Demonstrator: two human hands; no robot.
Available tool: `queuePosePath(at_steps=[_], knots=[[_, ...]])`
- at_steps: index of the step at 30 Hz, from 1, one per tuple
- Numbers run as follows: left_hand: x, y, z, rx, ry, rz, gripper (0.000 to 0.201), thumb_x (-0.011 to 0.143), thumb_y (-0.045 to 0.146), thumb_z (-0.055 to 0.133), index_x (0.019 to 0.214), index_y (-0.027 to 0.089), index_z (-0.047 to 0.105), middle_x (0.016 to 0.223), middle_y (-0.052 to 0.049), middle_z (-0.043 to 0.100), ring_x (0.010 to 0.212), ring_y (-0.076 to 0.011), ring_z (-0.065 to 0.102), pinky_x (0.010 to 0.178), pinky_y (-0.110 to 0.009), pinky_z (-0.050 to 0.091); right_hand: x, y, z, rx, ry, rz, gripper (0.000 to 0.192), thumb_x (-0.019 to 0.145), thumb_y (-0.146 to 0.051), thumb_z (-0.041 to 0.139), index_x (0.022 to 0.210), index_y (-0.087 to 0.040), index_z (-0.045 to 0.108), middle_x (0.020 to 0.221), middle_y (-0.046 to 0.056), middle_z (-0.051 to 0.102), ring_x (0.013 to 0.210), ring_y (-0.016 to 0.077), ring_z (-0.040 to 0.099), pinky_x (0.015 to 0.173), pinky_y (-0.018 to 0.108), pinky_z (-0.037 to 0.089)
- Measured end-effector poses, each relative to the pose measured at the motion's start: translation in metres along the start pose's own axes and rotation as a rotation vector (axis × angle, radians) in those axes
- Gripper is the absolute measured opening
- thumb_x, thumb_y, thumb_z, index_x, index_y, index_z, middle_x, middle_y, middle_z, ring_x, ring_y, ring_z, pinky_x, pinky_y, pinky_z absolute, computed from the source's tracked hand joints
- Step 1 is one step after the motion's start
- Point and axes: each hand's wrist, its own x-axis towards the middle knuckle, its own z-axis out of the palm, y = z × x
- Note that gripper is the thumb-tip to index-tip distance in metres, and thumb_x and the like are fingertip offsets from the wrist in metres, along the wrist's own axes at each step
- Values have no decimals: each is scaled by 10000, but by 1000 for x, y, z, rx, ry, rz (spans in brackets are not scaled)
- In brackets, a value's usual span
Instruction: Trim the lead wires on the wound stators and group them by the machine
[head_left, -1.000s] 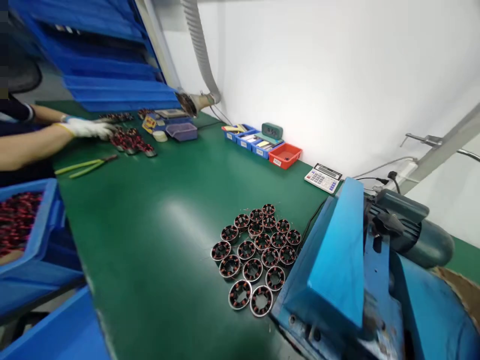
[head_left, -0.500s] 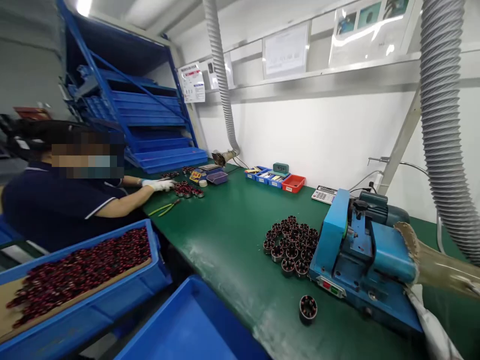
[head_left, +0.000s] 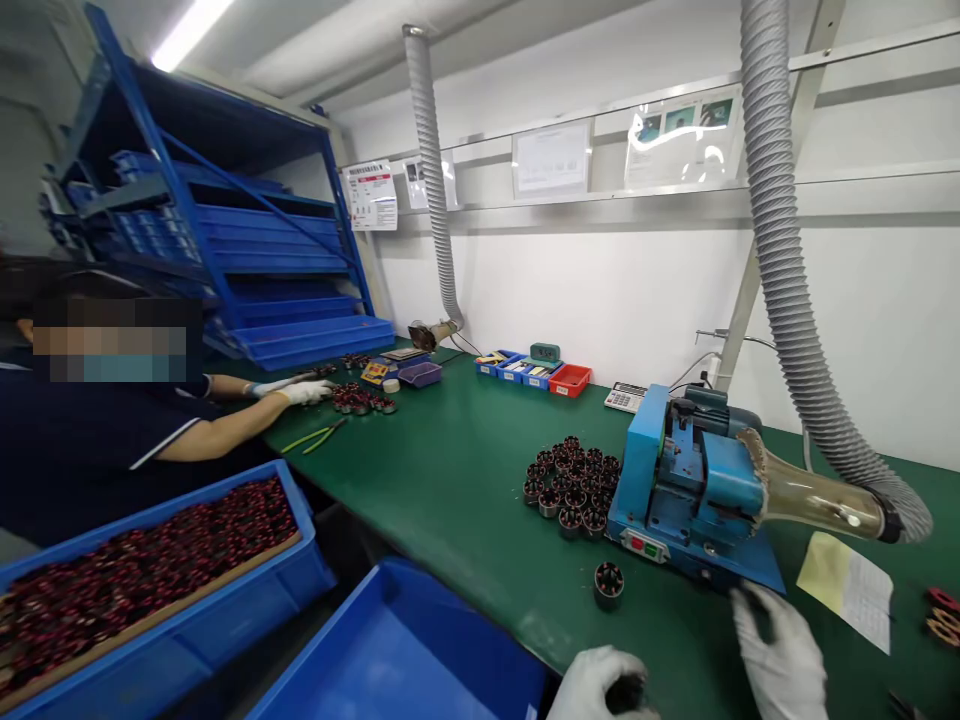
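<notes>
Head view: gloved left hand [head_left: 600, 685] at 6 o'clock, curled round a dark part, type unclear. Right hand [head_left: 780, 655] at 5 o'clock, fingers loosely spread, touching blue machine [head_left: 694, 490] base. Lone stator [head_left: 608, 584] just left. Wall notices unreadable.
</notes>
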Motion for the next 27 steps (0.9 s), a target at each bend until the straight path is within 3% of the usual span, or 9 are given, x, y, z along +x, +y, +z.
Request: queuePosePath(at_steps=[4, 8, 10, 14, 20, 24, 27], knots=[[6, 2, 8, 21, 2, -5, 414, 482, 291, 827, 880, 260, 716, 864, -15, 686, 887, -241, 611, 850, -300, 473, 11, -39, 38, -82, -180, -223, 244, 876, -314, 454, 1024, -224, 626, 922, 73, 709, 834, 241, 662, 742, 345, 518], [5, 0, 9, -12, -32, -14, 415, 464, 280, 833, 863, 264, 719, 852, -1, 691, 860, -223, 622, 813, -264, 489, 37, -59, 62, -212, -257, -247, 177, 849, -306, 527, 882, -175, 641, 776, 100, 681, 714, 260, 636, 620, 325, 445], [1, -2, 5, -66, 19, -43, 382, 512, 253, 805, 882, 268, 711, 897, 5, 682, 858, -204, 619, 785, -239, 496, 44, -61, 67, -270, -294, -231, 149, 847, -290, 537, 822, -172, 625, 714, 90, 654, 623, 237, 615, 538, 292, 380], [-5, 1, -4, -159, 120, -88, 304, 559, 204, 756, 851, 276, 708, 853, 20, 675, 825, -185, 615, 771, -228, 495, 49, -62, 70, -322, -371, -201, 126, 865, -229, 496, 811, -179, 598, 718, 84, 636, 599, 217, 597, 500, 270, 302], [-4, 6, -8, -115, 79, 11, 320, 559, 200, 741, 872, 251, 704, 827, -6, 676, 797, -196, 617, 773, -271, 480, 49, -70, 59, -240, -462, -109, 170, 882, -234, 448, 875, -189, 612, 831, 101, 676, 704, 235, 635, 553, 279, 373], [-6, 3, 2, -98, 110, 14, 287, 582, 269, 713, 869, 265, 696, 834, -8, 670, 822, -214, 604, 789, -303, 475, 29, -90, 44, -70, -566, -83, 278, 945, -314, 351, 1069, -266, 596, 946, 26, 720, 792, 168, 674, 656, 234, 459], [-11, 1, 7, -103, 97, -36, 244, 557, 305, 712, 797, 263, 701, 784, -18, 672, 787, -235, 609, 772, -334, 490, 10, -111, 42, 41, -690, -142, 291, 897, -304, 464, 1167, -324, 572, 942, -4, 734, 791, 172, 687, 670, 233, 479]])
